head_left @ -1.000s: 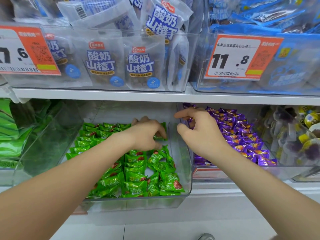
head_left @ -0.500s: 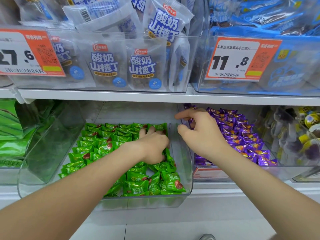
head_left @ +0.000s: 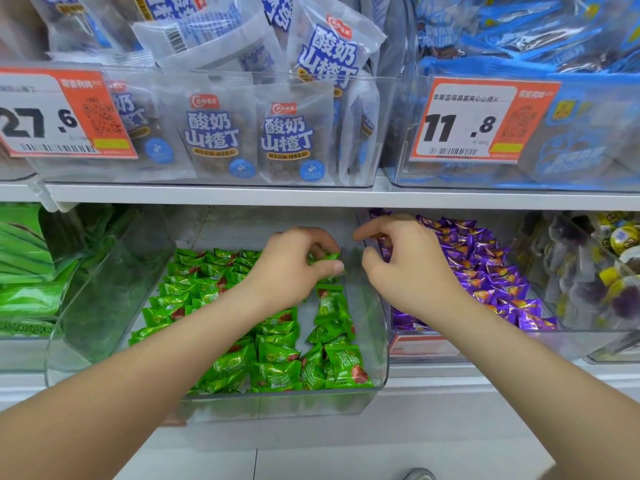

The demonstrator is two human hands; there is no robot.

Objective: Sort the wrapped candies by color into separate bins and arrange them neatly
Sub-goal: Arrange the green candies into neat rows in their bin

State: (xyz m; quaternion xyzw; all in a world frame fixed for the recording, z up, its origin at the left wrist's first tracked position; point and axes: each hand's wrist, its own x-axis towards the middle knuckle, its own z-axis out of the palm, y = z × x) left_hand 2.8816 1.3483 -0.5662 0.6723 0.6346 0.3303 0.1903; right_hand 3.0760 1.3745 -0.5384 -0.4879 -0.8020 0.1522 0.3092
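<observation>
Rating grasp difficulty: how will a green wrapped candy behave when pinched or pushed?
Probably light: the left hand merely pinches a green candy. Glossy wrappers likely slide over each other when pushed, judging by the loose heap in the clear bin. Crimped ends look floppy, the middle probably firmer.

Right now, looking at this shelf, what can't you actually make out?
Head view:
- How many green candies the left hand pinches: its fingers cover them.
- Whether the right hand holds anything: its curled fingers hide what lies by the purple candies.
- Left price tag: first digit clipped by the frame edge.
- Right price tag: small print too small, blurred.
- Shoe: cut off by the bottom edge.
</observation>
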